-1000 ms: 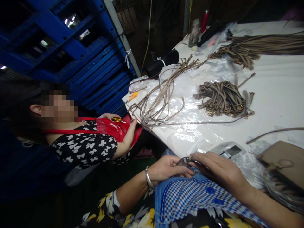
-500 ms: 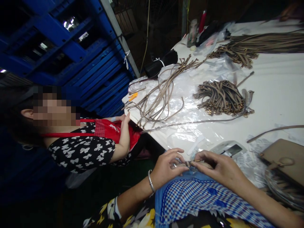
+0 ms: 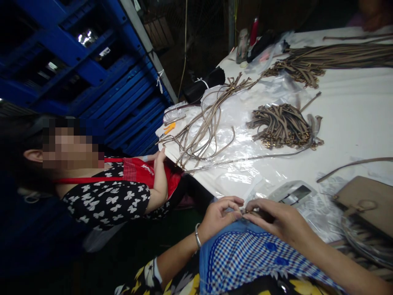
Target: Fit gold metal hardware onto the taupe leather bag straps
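My left hand point(image 3: 223, 215), with a silver bangle at the wrist, is closed in a pinch above my lap. My right hand point(image 3: 278, 219) meets it fingertip to fingertip, also pinching. Between them is a short taupe strap point(image 3: 247, 212) with a bit of gold-coloured metal; my fingers cover most of it. A blue-and-white checked apron point(image 3: 245, 252) lies just below both hands. Close beyond my right hand, a grey device with a dark display point(image 3: 296, 194) rests on the table under clear plastic.
A co-worker point(image 3: 107, 192) in a red apron sits at the left by the table point(image 3: 353, 123). On it lie a bundle of buckled straps point(image 3: 281, 125), long loose straps point(image 3: 211, 112), an orange-handled tool point(image 3: 169, 128) and a taupe bag point(image 3: 368, 200). Blue pallets point(image 3: 123, 102) stand behind.
My hands have drawn closer together, and the strap between them shows less. The view has shifted slightly. The co-worker's pose is nearly the same.
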Demonstrator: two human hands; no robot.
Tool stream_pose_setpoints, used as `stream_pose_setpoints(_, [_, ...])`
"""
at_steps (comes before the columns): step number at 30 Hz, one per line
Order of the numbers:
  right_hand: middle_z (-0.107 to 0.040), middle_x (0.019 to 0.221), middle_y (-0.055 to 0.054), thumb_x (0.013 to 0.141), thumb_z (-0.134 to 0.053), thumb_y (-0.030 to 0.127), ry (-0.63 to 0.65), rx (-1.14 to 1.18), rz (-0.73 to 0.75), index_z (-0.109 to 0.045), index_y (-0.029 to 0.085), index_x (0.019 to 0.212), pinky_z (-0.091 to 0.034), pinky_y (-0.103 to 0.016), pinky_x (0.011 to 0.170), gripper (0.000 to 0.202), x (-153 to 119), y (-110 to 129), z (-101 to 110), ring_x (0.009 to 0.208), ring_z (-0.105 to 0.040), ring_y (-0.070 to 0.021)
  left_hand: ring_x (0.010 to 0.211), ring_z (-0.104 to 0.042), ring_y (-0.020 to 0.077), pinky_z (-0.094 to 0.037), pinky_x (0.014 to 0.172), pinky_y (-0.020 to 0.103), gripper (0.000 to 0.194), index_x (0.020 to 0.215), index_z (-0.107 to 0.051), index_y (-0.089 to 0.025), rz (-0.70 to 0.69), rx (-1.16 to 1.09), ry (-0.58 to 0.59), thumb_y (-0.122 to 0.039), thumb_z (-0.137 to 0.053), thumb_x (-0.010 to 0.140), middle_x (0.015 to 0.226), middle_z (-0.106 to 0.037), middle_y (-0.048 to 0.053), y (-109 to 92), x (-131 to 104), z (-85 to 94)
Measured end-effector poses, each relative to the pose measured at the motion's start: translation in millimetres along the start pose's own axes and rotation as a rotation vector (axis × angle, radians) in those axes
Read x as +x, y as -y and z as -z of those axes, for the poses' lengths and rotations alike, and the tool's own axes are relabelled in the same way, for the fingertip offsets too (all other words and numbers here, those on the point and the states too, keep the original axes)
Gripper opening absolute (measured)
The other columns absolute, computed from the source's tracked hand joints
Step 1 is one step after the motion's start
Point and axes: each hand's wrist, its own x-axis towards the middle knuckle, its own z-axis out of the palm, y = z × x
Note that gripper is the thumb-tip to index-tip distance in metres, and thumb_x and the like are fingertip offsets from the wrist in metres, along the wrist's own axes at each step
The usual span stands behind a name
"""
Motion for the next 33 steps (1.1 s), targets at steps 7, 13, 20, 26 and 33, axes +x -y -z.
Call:
stream_pose_setpoints(7, [-0.074, 0.082, -0.001, 0.085, -0.064, 0.042, 0.050, 0.112, -0.146, -0.069, 0.023, 0.086, -0.053, -0.027, 0.065, 0.020, 1, -1, -1, 0.073, -0.069, -0.0209, 0.103, -0.063, 0.0228, -0.046, 0.096, 0.034, 0.037, 0.098, -0.064, -0.014, 0.160, -0.101, 0.011, -0.048, -0.066, 0.082, 0.108, -0.066, 0.012, 3, 1, -1.3])
stream_pose_setpoints(13, [-0.074, 0.080, -0.002, 0.085, -0.064, 0.046, 0.039, 0.124, -0.172, -0.069, 0.022, 0.085, -0.053, -0.028, 0.064, 0.025, 0, -1, -5, 0.073, -0.069, -0.0208, 0.097, -0.065, 0.0209, -0.048, 0.088, 0.029, 0.032, 0.105, -0.069, -0.016, 0.167, 0.204, 0.201, -0.041, -0.059, 0.088, 0.102, -0.071, 0.008, -14, -9, 11.5])
stream_pose_setpoints(20, [-0.075, 0.105, -0.004, 0.094, -0.053, 0.041, 0.170, 0.148, -0.109, -0.068, 0.026, 0.115, -0.055, -0.032, 0.084, 0.030, -4, -7, 9, 0.096, -0.070, -0.0232, 0.070, -0.060, 0.0142, -0.044, 0.068, 0.022, 0.029, 0.086, -0.075, -0.014, 0.177, 0.296, 0.164, -0.036, -0.056, 0.090, 0.076, -0.070, 0.004, -19, -12, 16.1])
stream_pose_setpoints(26, [-0.074, 0.093, -0.007, 0.096, -0.049, 0.027, 0.202, -0.043, 0.145, -0.067, 0.025, 0.118, -0.055, -0.030, 0.074, 0.029, -14, -9, 14, 0.083, -0.070, -0.0206, 0.065, -0.059, 0.0122, -0.046, 0.065, 0.022, 0.035, 0.107, -0.074, -0.014, 0.289, 0.054, 0.248, -0.040, -0.062, 0.086, 0.083, -0.073, 0.007, -14, -11, 13.3])
stream_pose_setpoints(33, [-0.069, 0.074, -0.005, 0.094, -0.049, 0.029, 0.195, -0.048, 0.021, -0.071, 0.019, 0.094, -0.045, -0.026, 0.060, 0.023, -16, 7, 9, 0.065, -0.063, -0.0174, 0.080, -0.067, 0.0178, -0.050, 0.075, 0.025, 0.038, 0.107, -0.073, -0.012, 0.239, 0.072, 0.260, -0.042, -0.063, 0.085, 0.097, -0.074, 0.011, -16, -13, 6.7])
